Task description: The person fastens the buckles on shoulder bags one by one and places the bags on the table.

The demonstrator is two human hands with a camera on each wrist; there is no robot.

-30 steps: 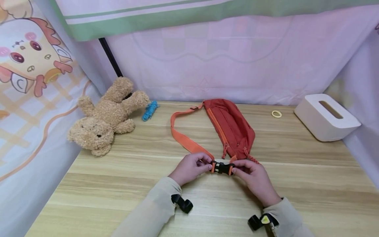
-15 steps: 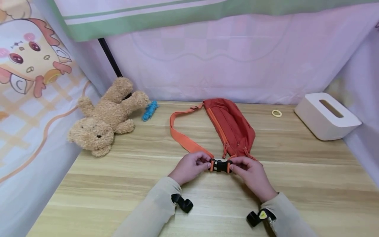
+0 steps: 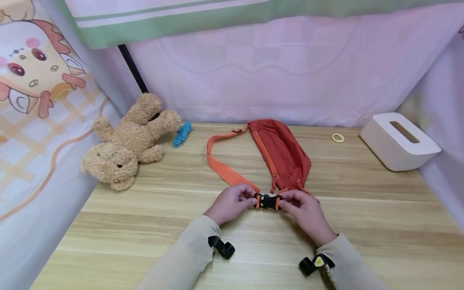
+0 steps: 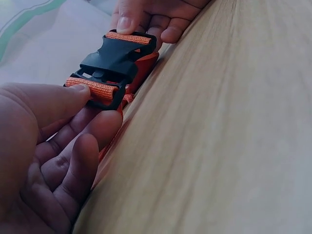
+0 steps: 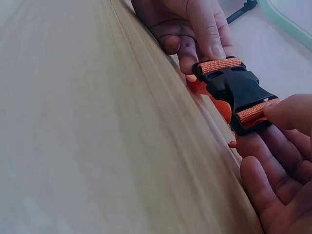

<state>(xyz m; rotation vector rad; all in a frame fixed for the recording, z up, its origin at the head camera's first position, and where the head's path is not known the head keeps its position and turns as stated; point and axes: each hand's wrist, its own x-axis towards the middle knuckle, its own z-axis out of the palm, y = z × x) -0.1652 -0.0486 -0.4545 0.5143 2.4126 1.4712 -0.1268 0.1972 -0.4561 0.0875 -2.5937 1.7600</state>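
Note:
A rust-red waist bag (image 3: 284, 155) lies on the wooden table (image 3: 362, 217), its orange strap (image 3: 221, 167) looping to the left. The strap's black plastic buckle (image 3: 267, 201) (image 4: 111, 66) (image 5: 237, 93) sits joined just in front of the bag. My left hand (image 3: 232, 203) (image 4: 53, 141) pinches the buckle's left end between thumb and fingers. My right hand (image 3: 302, 209) (image 5: 282, 146) pinches the right end the same way. Both hands hover just over the tabletop.
A tan teddy bear (image 3: 125, 145) lies at the back left beside a blue hair tie (image 3: 182, 134). A white tissue box (image 3: 398, 141) stands at the back right, with a small yellow ring (image 3: 338, 137) near it. Fabric curtains wall the table on three sides.
The two hands have drawn closer together, pressing the buckle halves fully together. The bag and strap stay where they were.

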